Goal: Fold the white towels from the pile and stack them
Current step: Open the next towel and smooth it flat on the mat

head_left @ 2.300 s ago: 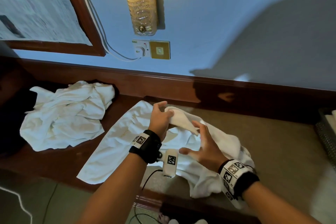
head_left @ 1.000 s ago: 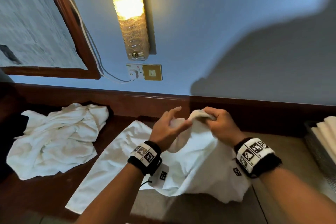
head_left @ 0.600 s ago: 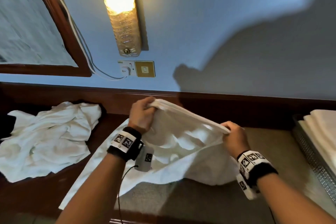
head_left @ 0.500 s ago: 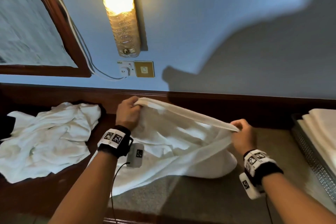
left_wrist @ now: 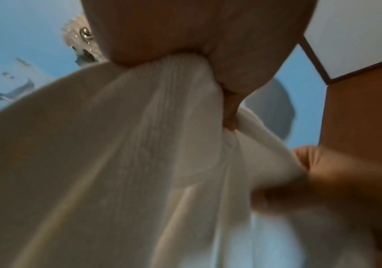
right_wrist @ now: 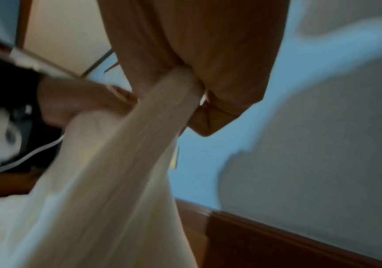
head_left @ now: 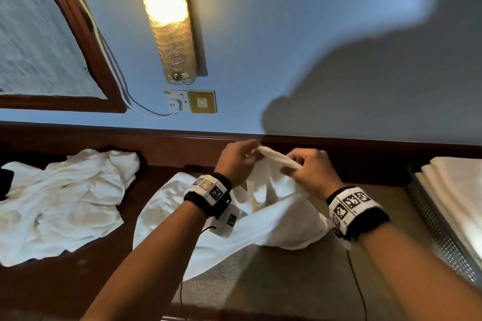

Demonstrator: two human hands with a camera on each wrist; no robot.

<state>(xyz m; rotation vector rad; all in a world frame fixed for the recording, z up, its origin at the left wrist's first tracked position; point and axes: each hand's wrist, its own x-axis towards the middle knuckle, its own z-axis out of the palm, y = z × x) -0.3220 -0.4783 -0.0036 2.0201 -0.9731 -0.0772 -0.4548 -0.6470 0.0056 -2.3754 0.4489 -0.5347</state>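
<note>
While my left hand point(head_left: 236, 157) and right hand point(head_left: 310, 167) pinch the white towel point(head_left: 271, 206) edge close together, both wristbands point(head_left: 350, 206) show black-white square codes, no readable text.

I'm standing in a hotel-like room: glowing wall lamp point(head_left: 167, 18), framed mirror point(head_left: 47, 34), towel basket point(head_left: 440, 229) at right.

A lit wall lamp point(head_left: 167, 18) hung at twelve o'clock above a brass switch plate point(head_left: 202, 101), with a wood-framed mirror point(head_left: 78, 34) at ten o'clock.
</note>
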